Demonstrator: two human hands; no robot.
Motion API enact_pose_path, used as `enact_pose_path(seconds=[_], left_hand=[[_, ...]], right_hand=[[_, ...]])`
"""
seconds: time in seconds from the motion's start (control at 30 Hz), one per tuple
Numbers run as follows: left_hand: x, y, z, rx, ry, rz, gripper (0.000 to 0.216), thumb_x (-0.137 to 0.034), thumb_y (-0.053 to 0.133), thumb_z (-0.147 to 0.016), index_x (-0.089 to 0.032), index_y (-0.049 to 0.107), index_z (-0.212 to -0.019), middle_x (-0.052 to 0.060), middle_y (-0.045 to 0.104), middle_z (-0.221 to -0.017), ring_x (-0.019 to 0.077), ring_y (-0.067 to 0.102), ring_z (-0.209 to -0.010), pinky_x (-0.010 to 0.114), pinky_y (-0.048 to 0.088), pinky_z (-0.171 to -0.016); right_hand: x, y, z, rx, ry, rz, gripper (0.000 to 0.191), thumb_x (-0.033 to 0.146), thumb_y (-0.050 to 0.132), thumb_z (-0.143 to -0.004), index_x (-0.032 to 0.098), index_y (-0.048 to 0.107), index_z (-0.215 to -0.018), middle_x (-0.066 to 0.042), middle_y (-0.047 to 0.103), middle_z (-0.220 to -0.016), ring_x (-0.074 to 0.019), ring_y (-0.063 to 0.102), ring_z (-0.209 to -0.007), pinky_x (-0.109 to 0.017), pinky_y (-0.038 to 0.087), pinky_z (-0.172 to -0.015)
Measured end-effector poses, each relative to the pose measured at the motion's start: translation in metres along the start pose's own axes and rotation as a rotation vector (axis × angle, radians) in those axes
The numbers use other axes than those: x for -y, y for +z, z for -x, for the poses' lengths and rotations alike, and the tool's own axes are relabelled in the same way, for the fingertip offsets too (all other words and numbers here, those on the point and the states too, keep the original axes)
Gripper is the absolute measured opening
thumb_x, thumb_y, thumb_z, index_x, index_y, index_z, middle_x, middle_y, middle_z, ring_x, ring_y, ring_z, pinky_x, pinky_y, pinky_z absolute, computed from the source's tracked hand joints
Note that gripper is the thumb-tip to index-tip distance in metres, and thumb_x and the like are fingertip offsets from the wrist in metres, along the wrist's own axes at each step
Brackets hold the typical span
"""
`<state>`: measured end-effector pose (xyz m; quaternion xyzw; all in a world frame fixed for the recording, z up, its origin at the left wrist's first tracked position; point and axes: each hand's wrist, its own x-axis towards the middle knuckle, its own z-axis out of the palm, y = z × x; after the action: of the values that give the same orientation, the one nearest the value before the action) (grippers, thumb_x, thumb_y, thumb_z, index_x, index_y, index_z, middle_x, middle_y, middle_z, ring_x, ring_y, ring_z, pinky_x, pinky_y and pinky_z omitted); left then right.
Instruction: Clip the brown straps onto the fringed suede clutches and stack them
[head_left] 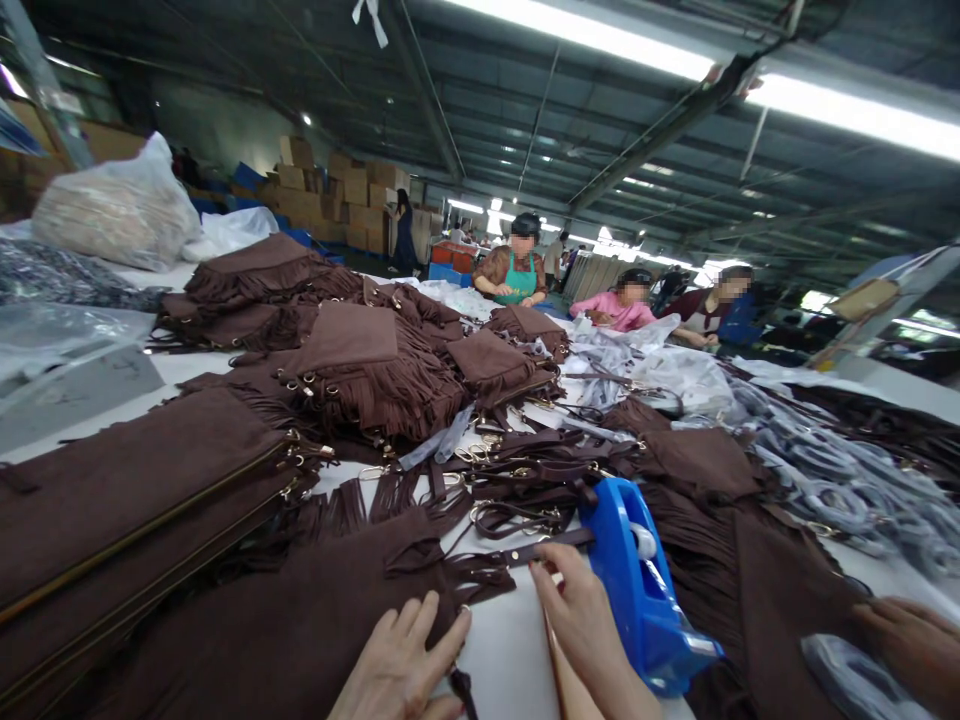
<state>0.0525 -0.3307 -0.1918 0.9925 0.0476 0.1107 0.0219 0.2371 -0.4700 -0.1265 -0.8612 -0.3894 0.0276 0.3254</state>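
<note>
My left hand (401,665) lies flat with fingers spread on a brown suede fringed bag (285,630) at the near edge of the white table (502,640). My right hand (581,625) rests beside a blue tape dispenser (637,585), its fingertips reaching toward a brown strap (540,548) and touching it; the fingers look stretched out. Whether anything is pinched under them is hidden.
Stacks of brown fringed bags (360,365) cover the table, with loose straps and gold clasps (517,470) in the middle and plastic-wrapped straps (840,480) at the right. Another person's hand (911,640) lies at the far right. Three workers (630,300) sit across. Cardboard boxes (337,195) stand behind.
</note>
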Motion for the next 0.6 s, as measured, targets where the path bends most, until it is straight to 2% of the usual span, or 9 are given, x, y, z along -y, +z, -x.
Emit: enact_pose_path(seconds=[0.07, 0.13, 0.23, 0.3, 0.4, 0.5, 0.57, 0.6], left_hand=[[0.002, 0.004, 0.001, -0.057, 0.028, -0.035, 0.076, -0.038, 0.070, -0.068, -0.028, 0.033, -0.135, 0.019, 0.056, -0.120, 0.0323, 0.056, -0.102, 0.043, 0.050, -0.078], [0.004, 0.008, 0.001, -0.110, 0.031, -0.066, 0.075, -0.039, 0.071, -0.067, -0.029, 0.036, -0.133, 0.017, 0.058, -0.117, 0.0312, 0.058, -0.098, 0.041, 0.051, -0.077], [0.007, 0.013, 0.000, -0.198, 0.036, -0.101, 0.071, -0.043, 0.072, -0.064, -0.030, 0.044, -0.128, 0.013, 0.062, -0.111, 0.0290, 0.059, -0.093, 0.038, 0.051, -0.073], [0.010, 0.017, 0.000, -0.260, 0.037, -0.102, 0.068, -0.046, 0.071, -0.065, -0.029, 0.047, -0.126, 0.011, 0.063, -0.109, 0.0272, 0.059, -0.091, 0.035, 0.051, -0.072], [0.014, 0.017, 0.000, -0.317, 0.016, -0.017, 0.061, -0.048, 0.068, -0.067, -0.028, 0.051, -0.122, 0.009, 0.063, -0.108, 0.0258, 0.058, -0.092, 0.034, 0.051, -0.073], [0.013, 0.004, -0.005, -0.290, -0.102, 0.308, 0.038, -0.046, 0.059, -0.076, -0.028, 0.060, -0.110, 0.007, 0.064, -0.105, 0.0222, 0.059, -0.092, 0.031, 0.050, -0.077], [0.008, -0.012, -0.011, -0.226, -0.277, 0.681, 0.029, -0.044, 0.047, -0.084, -0.025, 0.065, -0.098, 0.005, 0.064, -0.096, 0.0177, 0.058, -0.089, 0.027, 0.048, -0.078], [0.004, -0.020, -0.015, -0.172, -0.378, 0.898, 0.034, -0.045, 0.041, -0.086, -0.021, 0.066, -0.090, 0.005, 0.064, -0.090, 0.0159, 0.059, -0.084, 0.025, 0.048, -0.074]], right_hand=[[0.001, 0.003, -0.026, -0.083, -0.057, 0.102, 0.020, 0.019, 0.041, -0.081, 0.017, 0.058, -0.092, -0.007, 0.061, -0.093, -0.0183, 0.055, -0.088, -0.030, 0.045, -0.079], [0.000, 0.014, -0.045, -0.075, -0.113, 0.152, 0.025, 0.009, 0.043, -0.075, 0.017, 0.060, -0.092, -0.008, 0.062, -0.095, -0.0220, 0.053, -0.094, -0.036, 0.042, -0.083], [-0.008, 0.036, -0.061, -0.089, -0.130, 0.225, 0.034, -0.002, 0.039, -0.065, 0.012, 0.064, -0.082, -0.014, 0.064, -0.082, -0.0285, 0.055, -0.084, -0.047, 0.039, -0.078], [-0.017, 0.045, -0.064, -0.126, -0.133, 0.220, 0.032, -0.001, 0.037, -0.066, 0.010, 0.065, -0.077, -0.016, 0.064, -0.075, -0.0297, 0.057, -0.079, -0.050, 0.039, -0.076], [-0.026, 0.039, -0.059, -0.202, -0.175, 0.127, 0.027, 0.008, 0.042, -0.074, 0.013, 0.066, -0.086, -0.014, 0.065, -0.088, -0.0267, 0.057, -0.089, -0.046, 0.042, -0.083], [-0.017, 0.015, -0.037, -0.287, -0.199, -0.017, 0.020, 0.024, 0.049, -0.081, 0.019, 0.065, -0.092, -0.008, 0.063, -0.097, -0.0200, 0.056, -0.092, -0.034, 0.048, -0.080], [-0.003, 0.001, -0.012, -0.308, -0.218, -0.230, 0.016, 0.031, 0.056, -0.080, 0.023, 0.066, -0.090, -0.005, 0.062, -0.090, -0.0171, 0.059, -0.085, -0.028, 0.051, -0.072], [0.005, -0.003, 0.003, -0.290, -0.230, -0.345, 0.014, 0.032, 0.060, -0.078, 0.024, 0.066, -0.088, -0.004, 0.063, -0.086, -0.0166, 0.061, -0.081, -0.026, 0.052, -0.070]])
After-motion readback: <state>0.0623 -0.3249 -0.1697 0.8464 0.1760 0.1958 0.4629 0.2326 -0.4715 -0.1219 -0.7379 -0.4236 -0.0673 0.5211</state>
